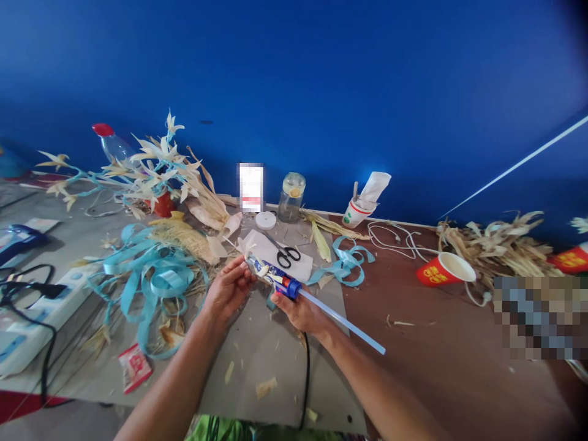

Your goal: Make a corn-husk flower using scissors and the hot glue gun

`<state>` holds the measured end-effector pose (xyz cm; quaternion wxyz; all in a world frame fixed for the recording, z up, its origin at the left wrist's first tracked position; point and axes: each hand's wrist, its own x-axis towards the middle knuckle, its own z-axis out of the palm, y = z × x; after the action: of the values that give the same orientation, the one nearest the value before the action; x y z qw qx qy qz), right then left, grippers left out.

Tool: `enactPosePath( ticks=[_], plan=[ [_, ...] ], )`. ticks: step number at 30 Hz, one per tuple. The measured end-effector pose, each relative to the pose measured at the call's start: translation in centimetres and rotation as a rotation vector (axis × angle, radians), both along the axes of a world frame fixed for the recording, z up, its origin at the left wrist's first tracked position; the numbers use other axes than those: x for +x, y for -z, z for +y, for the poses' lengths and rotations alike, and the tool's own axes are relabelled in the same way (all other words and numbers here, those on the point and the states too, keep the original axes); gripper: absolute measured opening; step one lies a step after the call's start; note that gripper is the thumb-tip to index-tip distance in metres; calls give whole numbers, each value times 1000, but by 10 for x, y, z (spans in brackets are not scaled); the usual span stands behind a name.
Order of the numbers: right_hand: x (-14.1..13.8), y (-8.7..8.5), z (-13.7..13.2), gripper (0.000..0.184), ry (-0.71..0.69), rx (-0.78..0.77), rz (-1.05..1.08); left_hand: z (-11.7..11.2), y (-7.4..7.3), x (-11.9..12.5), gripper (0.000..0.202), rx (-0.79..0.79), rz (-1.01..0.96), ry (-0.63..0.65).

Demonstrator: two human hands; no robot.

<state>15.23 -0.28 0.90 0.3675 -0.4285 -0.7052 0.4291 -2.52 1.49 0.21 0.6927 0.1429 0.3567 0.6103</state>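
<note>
One blue glue gun [282,275] in the right hand [298,313], one pale husk piece [247,246] in the left hand [228,289]

Biggest first: a deep blue wall [294,79] fills the back, and below it runs the table [413,367], grey to the left, brown to the right. Over on the left, a spray of husk flowers [158,149] fans out, with loops of light-blue ribbon [168,283] tumbling in front and a white power strip [22,343] at the edge. Far right, a heap of dry husks [496,242] leans by the wall, a red paper cup [443,269] tipped in front of it.

Now the centre, and here's the action! The right hand is wrapped around the glue gun, above the grey surface, a clear glue stick [342,321] jutting from its back end. The left hand has its fingertips together, pinching the husk piece right beside the gun's front end. Just behind: a glass jar [290,199], black-handled scissors [279,247] resting on something white, a white roll [265,220]. And smallest, lower left, a red-and-white packet [135,367].
</note>
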Motion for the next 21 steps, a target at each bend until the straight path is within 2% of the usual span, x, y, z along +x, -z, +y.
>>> enactPosePath(
  ticks=[6,14,21],
  plan=[
    [0,-5,-1,29,-40,-11,-29,0,1,-2,21,41,-15,17],
    [2,-8,-1,33,17,-89,23,1,4,-3,23,24,-16,7],
    [-1,-4,2,32,-8,-34,0,0,3,-1,25,20,-2,15]
  ],
)
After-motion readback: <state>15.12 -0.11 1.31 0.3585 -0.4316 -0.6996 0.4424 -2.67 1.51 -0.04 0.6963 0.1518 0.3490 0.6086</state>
